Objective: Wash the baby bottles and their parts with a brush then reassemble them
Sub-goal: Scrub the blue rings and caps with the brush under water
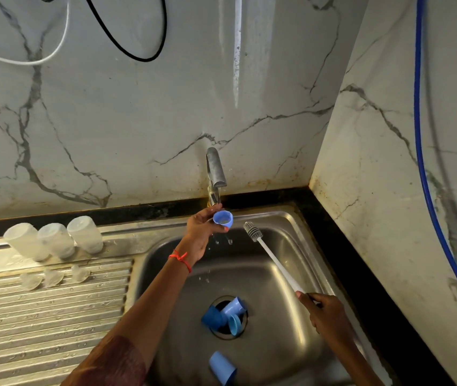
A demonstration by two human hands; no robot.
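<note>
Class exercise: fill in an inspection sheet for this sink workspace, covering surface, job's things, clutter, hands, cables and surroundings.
Surface: steel sink, wet; ridged drainboard to its left.
Job's things: three clear bottles upside down at the drainboard's back; three clear teats in front of them; drain caps, three blue ones; lone cap nearer the person.
Clutter: nothing seen.
Hands: left hand holds a blue cap under the tap, with drops falling below; right hand grips the brush, bristles beside that cap, not touching.
Cables: white cable and black cable loop on the wall; blue hose on the right wall.
Surroundings: marble-pattern wall, stained near the counter.
</note>
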